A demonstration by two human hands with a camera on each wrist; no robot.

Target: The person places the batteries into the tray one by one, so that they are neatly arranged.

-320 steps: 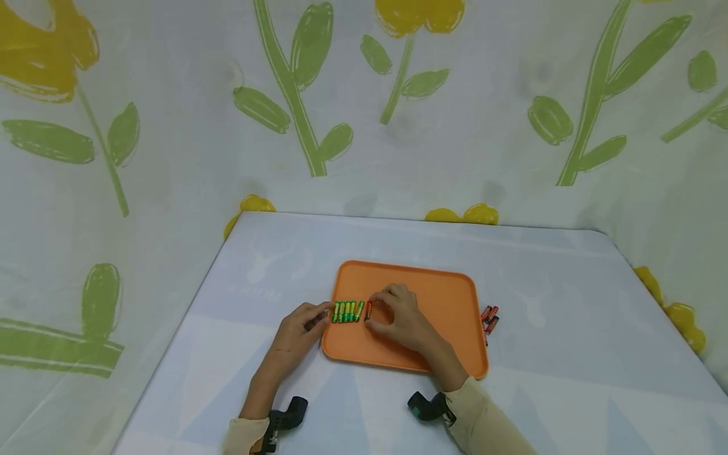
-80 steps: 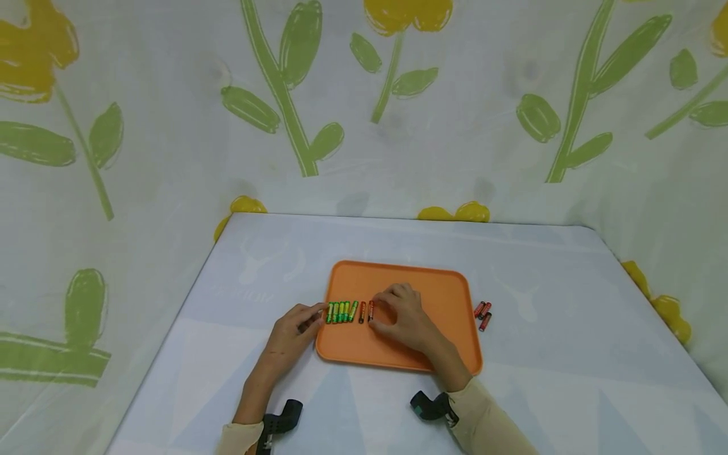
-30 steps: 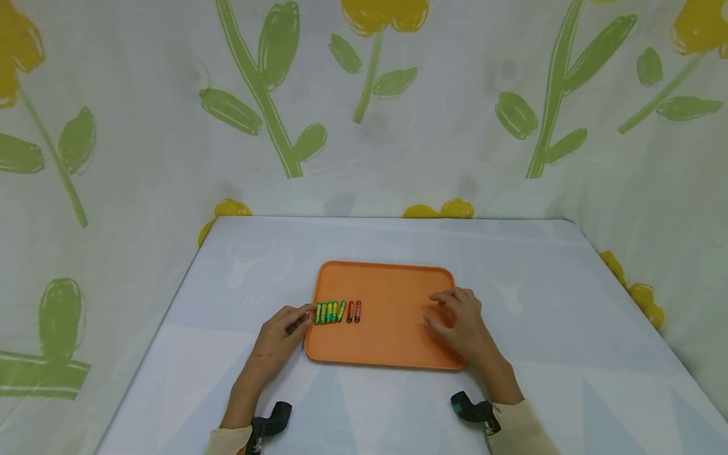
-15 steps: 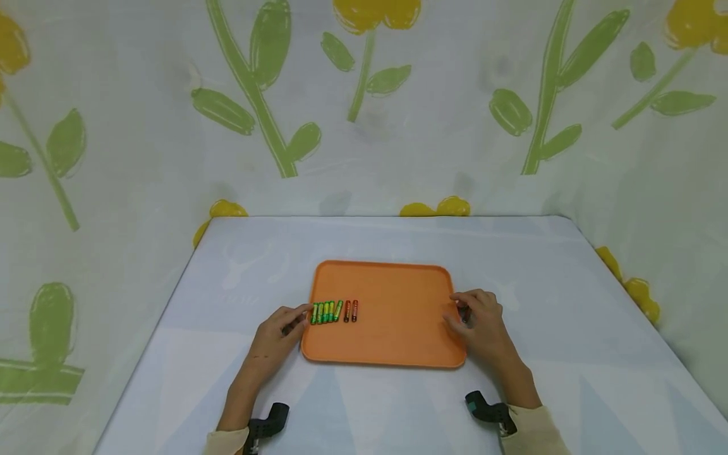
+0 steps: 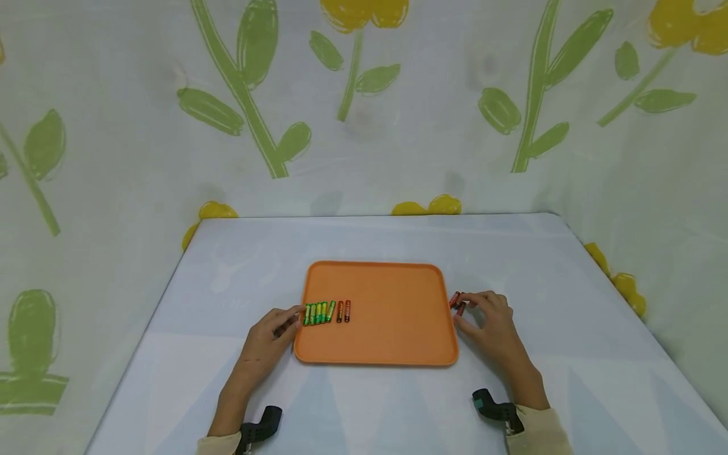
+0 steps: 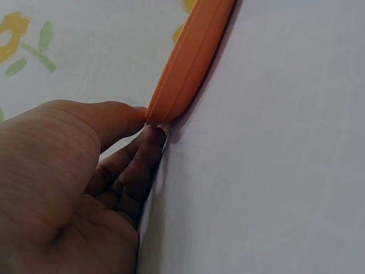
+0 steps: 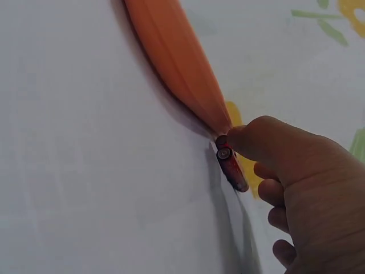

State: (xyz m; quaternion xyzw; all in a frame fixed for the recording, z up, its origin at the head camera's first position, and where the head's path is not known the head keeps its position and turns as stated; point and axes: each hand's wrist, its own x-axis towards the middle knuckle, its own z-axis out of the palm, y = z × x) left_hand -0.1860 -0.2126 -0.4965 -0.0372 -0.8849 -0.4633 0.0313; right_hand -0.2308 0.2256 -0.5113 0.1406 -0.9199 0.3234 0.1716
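Observation:
On the orange tray (image 5: pixel 392 344), several green batteries (image 5: pixel 319 313) lie side by side near the left rim. Two red batteries (image 5: pixel 344 311) lie just right of them, parallel. My left hand (image 5: pixel 267 341) holds the tray's left rim; the left wrist view shows the thumb (image 6: pixel 122 120) at the orange edge and the other fingers curled below it. Off the tray's right edge, my right hand (image 5: pixel 491 325) has finger and thumb around a red battery (image 5: pixel 461 308). Another red battery (image 5: pixel 454 299) lies beside it, against the rim. In the right wrist view, the thumb (image 7: pixel 256 140) tip overlaps the red batteries (image 7: pixel 232 171).
The tray lies on a pale patterned tablecloth (image 5: pixel 364 404). Behind the table hangs a whitish cloth (image 5: pixel 432 145) printed with flowers. A black wrist camera (image 5: pixel 260 423) sits on the left wrist, another black wrist camera (image 5: pixel 495 407) on the right.
Earlier, my right hand set a second red battery beside the first on the tray, then let go. It has since moved right, off the tray to the loose red batteries. My left hand stays.

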